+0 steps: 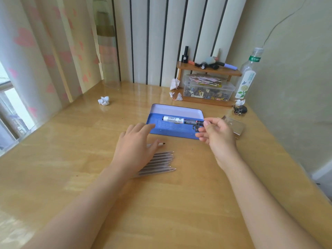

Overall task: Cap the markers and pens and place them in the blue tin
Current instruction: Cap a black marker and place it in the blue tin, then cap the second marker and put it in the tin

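I note a glossy wooden desk (161, 203) below a striped wall (158, 33) and heart-print curtain (36, 51); right hand (219, 135) pinches a marker (179, 120) over the blue tin (170, 131), left hand (134, 146) spread flat over pens (161, 162).

Two bare forearms, uncovered from elbow to wrist, smooth and slender, bare left hand (136, 146), bare right hand (218, 136), slim fingers, short rounded fingernails on the right thumb and fingertips

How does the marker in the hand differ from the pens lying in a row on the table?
The marker is thick and white with a black end; the pens are thin and greyish. The right hand holds the marker over the blue tin; the pens lie on the table. Both run roughly left to right.
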